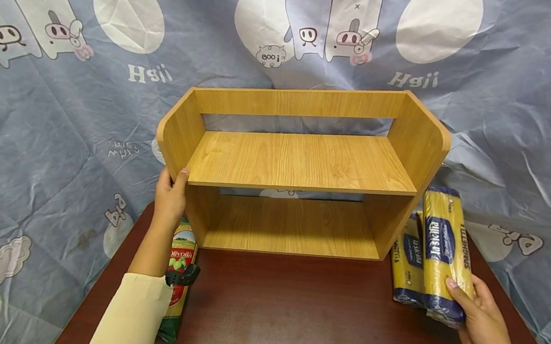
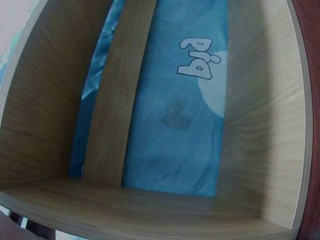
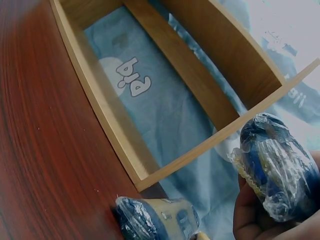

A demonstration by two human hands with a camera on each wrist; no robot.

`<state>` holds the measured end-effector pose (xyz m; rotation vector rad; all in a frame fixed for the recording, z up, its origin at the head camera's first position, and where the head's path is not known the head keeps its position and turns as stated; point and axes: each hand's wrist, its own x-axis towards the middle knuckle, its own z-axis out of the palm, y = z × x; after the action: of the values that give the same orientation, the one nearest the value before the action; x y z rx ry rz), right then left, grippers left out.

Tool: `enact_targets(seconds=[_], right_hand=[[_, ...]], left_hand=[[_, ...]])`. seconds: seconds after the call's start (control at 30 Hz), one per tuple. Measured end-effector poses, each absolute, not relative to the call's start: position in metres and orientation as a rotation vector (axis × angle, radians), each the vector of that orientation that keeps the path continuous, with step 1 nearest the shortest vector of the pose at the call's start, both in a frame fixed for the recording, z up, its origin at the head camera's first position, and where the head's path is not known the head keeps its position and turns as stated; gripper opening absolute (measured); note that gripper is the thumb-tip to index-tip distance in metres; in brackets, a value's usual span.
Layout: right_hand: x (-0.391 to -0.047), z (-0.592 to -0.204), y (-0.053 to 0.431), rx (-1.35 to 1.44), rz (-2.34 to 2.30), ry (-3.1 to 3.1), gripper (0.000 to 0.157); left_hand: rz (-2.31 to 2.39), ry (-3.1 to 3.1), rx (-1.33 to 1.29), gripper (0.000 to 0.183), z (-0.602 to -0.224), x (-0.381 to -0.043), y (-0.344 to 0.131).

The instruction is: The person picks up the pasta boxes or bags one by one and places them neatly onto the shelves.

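A two-tier wooden shelf (image 1: 301,160) stands on the table. My left hand (image 1: 171,198) grips the edge of its left side panel, thumb at the front near the upper board. In the left wrist view the shelf's inside (image 2: 260,125) fills the picture and that hand is out of sight. My right hand (image 1: 488,324) holds a yellow and blue spaghetti pack (image 1: 443,252) by its lower end, tilted, beside the shelf's right panel. The right wrist view shows the pack's crinkled clear end (image 3: 280,175) in my fingers. Another spaghetti pack (image 1: 407,265) lies right of the shelf, partly covered.
An Olivoilà pasta packet (image 1: 182,251) lies left of the shelf, partly behind my left forearm, which wears a black wristband (image 1: 183,276). The dark red-brown table (image 1: 287,315) extends in front. A printed blue-grey cloth (image 1: 274,73) hangs behind.
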<state>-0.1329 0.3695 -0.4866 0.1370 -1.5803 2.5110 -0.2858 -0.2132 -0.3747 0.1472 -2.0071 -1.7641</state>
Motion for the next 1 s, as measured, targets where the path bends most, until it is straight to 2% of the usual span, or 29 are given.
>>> enact_targets(seconds=[1.0], right_hand=[[-0.129,-0.457,0.345,0.339,2.475,-1.385,0.048]], left_hand=[[-1.788,-1.985,0.146,0.045,-0.375,-0.286,-0.213]])
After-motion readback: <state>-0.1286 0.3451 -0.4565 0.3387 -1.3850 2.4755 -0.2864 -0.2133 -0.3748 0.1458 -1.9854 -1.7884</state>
